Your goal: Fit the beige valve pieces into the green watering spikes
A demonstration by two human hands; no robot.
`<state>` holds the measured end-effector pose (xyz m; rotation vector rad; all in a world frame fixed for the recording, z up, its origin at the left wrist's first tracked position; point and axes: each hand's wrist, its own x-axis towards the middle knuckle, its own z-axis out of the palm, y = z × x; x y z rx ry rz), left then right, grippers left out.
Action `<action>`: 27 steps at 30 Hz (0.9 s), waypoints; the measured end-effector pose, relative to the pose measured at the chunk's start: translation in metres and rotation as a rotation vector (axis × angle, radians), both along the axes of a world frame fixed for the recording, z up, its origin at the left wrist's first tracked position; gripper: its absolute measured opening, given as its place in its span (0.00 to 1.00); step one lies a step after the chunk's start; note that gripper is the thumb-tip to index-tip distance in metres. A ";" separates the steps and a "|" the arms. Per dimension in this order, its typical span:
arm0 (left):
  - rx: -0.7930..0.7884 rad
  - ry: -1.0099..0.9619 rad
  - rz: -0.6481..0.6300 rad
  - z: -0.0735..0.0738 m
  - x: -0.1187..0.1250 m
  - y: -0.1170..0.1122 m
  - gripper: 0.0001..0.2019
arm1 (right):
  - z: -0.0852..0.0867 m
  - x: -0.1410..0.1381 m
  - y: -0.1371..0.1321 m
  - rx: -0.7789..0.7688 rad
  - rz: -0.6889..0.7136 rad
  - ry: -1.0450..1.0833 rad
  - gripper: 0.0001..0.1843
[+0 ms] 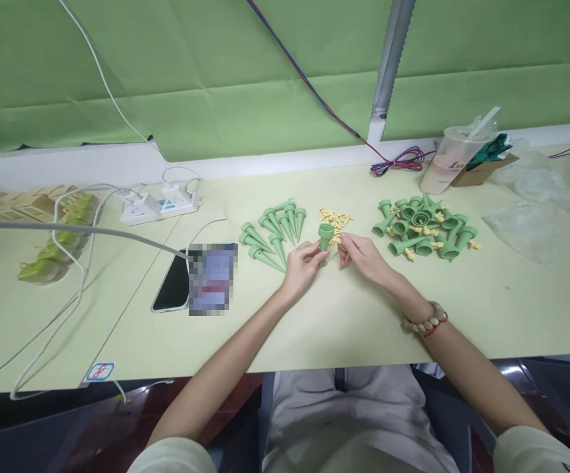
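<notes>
"So, what is the left hand (300,268) holding?"

"It is clamped on one green cone (325,233), with the wide end up. The cone is over the middle of the table (344,328), a bit closer to the back edge than the front edge."

"And the right hand (361,255)?"

"Its fingers are bunched up close, just beside the cone and the little yellow bits (334,217). I can't tell if they pinch a yellow bit. The two hands are near each other but don't touch."

"How much is done?"

"I think the job is part way. Over toward the right end of the table, nearer the back edge, is a heap of green cones (420,220) with yellow poking out among them. Those look done to me, but I can't be sure each one has its bit."

"What is left, then?"

"Maybe the plain cones (275,243), spread out to the left of the hands. I see no yellow on them. The small yellow pile looks loose, so it is probably left to use too. I see no yellow on the held cone either, so I guess that one isn't finished yet."
</notes>
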<state>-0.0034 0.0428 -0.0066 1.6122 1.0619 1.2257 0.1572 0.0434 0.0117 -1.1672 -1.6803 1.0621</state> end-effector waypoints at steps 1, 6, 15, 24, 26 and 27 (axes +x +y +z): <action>0.030 0.021 0.020 0.001 -0.001 0.000 0.05 | 0.001 -0.001 0.000 -0.091 0.031 0.061 0.28; 0.026 0.020 0.044 0.002 -0.001 0.001 0.06 | 0.003 -0.004 0.000 -0.245 0.052 0.158 0.28; -0.135 -0.080 -0.129 -0.001 -0.001 0.002 0.10 | -0.006 -0.004 -0.003 0.012 0.027 0.027 0.23; 0.055 0.091 -0.003 -0.003 -0.005 0.003 0.07 | 0.002 -0.005 0.000 -0.420 0.195 0.239 0.28; 0.027 0.082 -0.033 -0.004 -0.004 0.004 0.08 | 0.001 -0.004 -0.002 -0.275 0.091 0.113 0.27; 0.002 0.061 -0.051 -0.005 -0.003 0.004 0.09 | 0.000 -0.003 -0.003 -0.160 0.022 0.019 0.26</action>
